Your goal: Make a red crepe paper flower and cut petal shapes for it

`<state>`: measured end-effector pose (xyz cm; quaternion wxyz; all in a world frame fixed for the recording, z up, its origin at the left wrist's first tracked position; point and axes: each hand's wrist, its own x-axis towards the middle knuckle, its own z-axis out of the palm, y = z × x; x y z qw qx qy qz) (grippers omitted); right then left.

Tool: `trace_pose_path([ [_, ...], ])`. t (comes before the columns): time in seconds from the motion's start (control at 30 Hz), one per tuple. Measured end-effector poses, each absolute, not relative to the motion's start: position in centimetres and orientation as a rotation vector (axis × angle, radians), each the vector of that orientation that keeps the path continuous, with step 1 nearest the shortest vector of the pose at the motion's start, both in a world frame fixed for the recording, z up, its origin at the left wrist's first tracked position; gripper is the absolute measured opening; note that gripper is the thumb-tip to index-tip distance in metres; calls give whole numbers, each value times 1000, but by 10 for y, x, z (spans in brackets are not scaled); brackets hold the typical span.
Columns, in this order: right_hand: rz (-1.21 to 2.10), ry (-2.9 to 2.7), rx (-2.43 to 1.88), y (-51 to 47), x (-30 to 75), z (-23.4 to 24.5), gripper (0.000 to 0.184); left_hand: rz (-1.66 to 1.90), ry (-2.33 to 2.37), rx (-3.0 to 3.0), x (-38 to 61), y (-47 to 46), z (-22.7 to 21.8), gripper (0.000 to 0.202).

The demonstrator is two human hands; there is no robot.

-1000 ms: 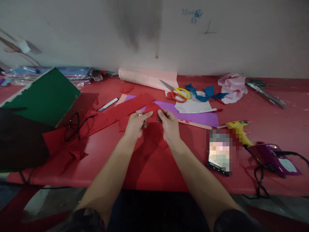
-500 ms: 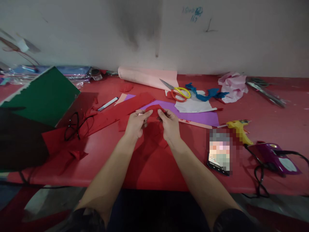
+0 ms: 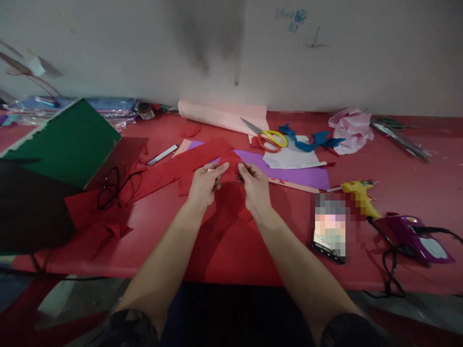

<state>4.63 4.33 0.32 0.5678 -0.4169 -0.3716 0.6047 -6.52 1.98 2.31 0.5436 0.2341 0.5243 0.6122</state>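
Between my two hands is a small piece of red crepe paper [image 3: 231, 160], its upper edge rising to a rounded point. My left hand [image 3: 206, 185] pinches its left side with the thumb on top. On the opposite side my right hand [image 3: 256, 188] grips it the same way, thumb facing the other thumb. The fingertips behind the paper are hidden. Under and left of my hands lies a long red paper strip [image 3: 173, 166]. A purple sheet [image 3: 289, 176] shows beyond my right hand.
Scissors [image 3: 265, 135] lie behind my hands near a pink paper roll [image 3: 220, 113] and blue scraps [image 3: 311, 142]. To the right are a phone [image 3: 327, 236], a yellow glue gun [image 3: 361, 197] and a purple device [image 3: 419, 238]. Eyeglasses [image 3: 115, 188] and a green board [image 3: 75, 140] lie left.
The red paper's upper edge now stands higher and more pointed between my thumbs. Both hands keep their pinch in nearly the same place. The view has shifted slightly.
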Motion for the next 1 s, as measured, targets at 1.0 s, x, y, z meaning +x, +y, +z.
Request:
trace_pose_path([
  [1.0,1331,-858,-1053,58,64,-1,27,1439,1249,454,-65,21,21,48],
])
